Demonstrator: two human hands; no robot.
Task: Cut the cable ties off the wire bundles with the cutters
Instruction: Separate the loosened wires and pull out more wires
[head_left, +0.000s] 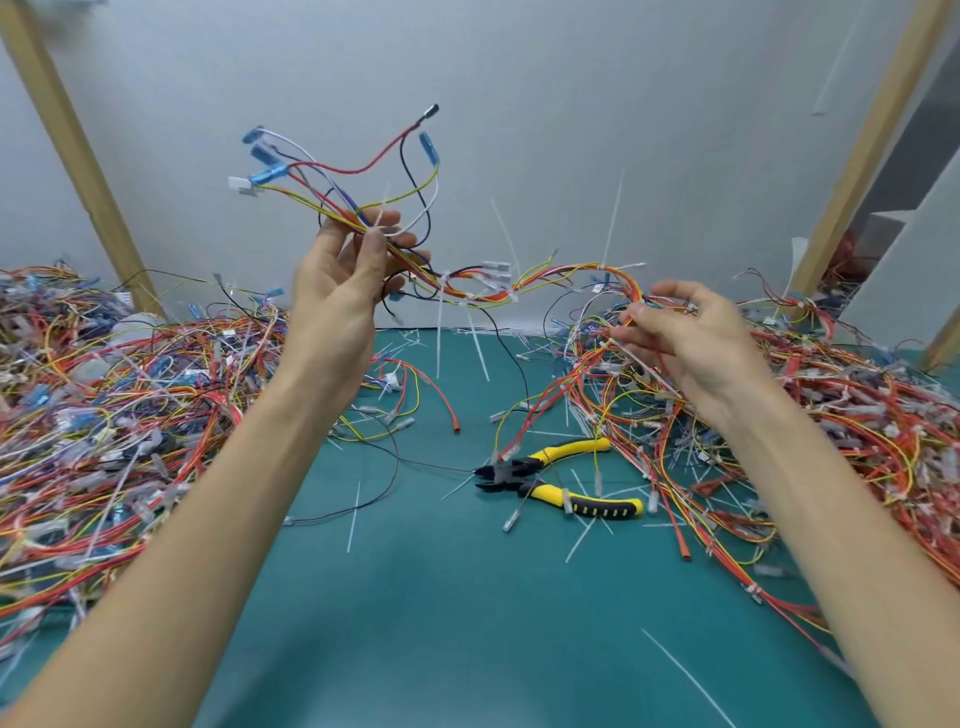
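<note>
A wire bundle (483, 291) of red, yellow, black and white wires with white cable ties hangs in the air above the green mat (467, 597). My left hand (348, 275) grips its left end, where loose wires with blue connectors fan upward. My right hand (680, 332) pinches the bundle's right end, which runs down into the right-hand pile. The yellow-and-black cutters (561, 480) lie on the mat below, between my forearms, jaws pointing left, with a few wires lying across them. Neither hand touches them.
A large pile of tangled wires (104, 426) covers the left of the mat, and another pile (810, 447) covers the right. Cut white tie pieces (353, 514) are scattered over the mat. Wooden posts (72, 156) (862, 145) lean at both sides against a grey wall.
</note>
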